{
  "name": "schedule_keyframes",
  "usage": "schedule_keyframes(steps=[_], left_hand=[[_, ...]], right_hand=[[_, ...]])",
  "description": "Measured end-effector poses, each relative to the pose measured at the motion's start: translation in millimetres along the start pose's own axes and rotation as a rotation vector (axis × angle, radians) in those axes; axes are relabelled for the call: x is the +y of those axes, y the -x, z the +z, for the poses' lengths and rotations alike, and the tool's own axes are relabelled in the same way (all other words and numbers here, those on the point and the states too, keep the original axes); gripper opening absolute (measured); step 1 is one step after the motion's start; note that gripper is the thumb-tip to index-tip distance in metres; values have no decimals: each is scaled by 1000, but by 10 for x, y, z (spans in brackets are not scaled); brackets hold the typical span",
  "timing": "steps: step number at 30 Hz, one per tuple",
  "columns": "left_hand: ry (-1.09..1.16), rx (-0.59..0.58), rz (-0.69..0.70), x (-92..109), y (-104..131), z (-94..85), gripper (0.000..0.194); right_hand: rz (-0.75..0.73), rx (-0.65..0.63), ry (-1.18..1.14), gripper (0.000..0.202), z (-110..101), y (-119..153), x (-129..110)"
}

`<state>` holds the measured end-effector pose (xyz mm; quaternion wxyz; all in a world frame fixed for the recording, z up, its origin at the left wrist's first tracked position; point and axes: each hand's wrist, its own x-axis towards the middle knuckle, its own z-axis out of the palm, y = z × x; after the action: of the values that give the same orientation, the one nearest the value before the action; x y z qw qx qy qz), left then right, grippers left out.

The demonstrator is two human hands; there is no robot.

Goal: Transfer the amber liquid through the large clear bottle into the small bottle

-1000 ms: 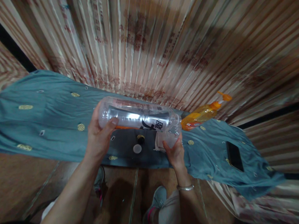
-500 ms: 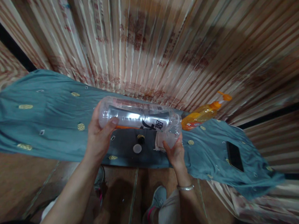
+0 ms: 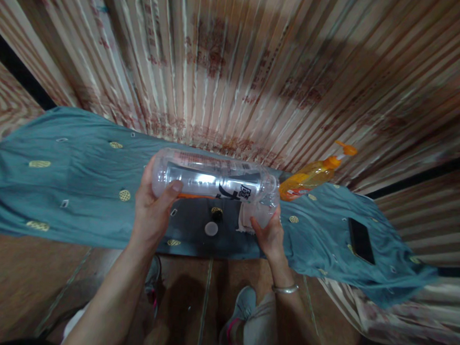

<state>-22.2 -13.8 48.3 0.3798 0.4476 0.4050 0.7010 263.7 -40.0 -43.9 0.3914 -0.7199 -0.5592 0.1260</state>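
My left hand is wrapped around the base end of a large clear plastic bottle with a silver label and dark lettering. The bottle lies nearly level in the air, its neck pointing right. At that neck, my right hand grips a smaller clear plastic container, seen partly behind the bottle's mouth. Whether liquid is passing between them I cannot tell. Below, on the cloth, are a white round cap and a small dark cap-like piece. A folded pale pink cloth shows beside the container.
An orange pump bottle stands behind my right hand. A black phone lies farther right on the blue-green tablecloth. Striped curtains hang close behind the table, and dark poles slant at both sides.
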Motion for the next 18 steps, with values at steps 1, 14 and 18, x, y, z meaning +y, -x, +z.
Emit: schedule_keyframes(steps=[1,14,18], left_hand=[[12,2,-26,4,0,2,56],[58,4,-13,-31,-6,-10,65],[-33,-25,88,-61,-12,-34,52]], right_hand=[[6,0,0,88,4,-2,6],[4,-2,6,86,-5,9,-17],[-8,-16,-6,79,-16,17,-22]])
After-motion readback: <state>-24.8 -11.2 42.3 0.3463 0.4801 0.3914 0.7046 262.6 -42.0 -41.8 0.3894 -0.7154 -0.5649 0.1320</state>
